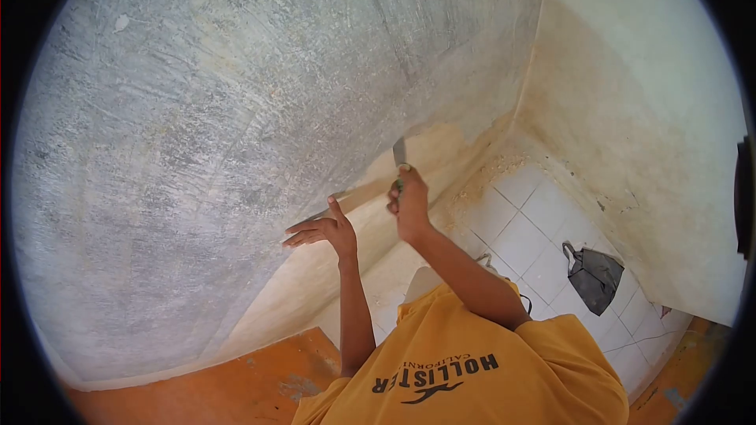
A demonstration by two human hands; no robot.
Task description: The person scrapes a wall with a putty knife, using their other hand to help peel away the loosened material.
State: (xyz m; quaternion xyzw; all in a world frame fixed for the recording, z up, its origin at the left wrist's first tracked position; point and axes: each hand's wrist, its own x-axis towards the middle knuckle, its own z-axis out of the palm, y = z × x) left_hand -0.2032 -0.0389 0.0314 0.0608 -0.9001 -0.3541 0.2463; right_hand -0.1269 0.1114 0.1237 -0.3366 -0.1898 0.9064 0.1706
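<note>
My right hand is closed around the green handle of a putty knife. The metal blade points up against the lower part of the wall, where the grey, scuffed surface meets a bare beige patch. To its left, my left hand is open, fingers stretched to the left and thumb raised. It is at the wall along the lower edge of the grey coating; whether the palm presses on it cannot be told. Scratches and streaks mark the grey surface.
A beige side wall meets the grey wall at a corner on the right. White floor tiles lie below, with crumbs near the corner. A dark grey bag-like item rests on the tiles. An orange surface lies at lower left.
</note>
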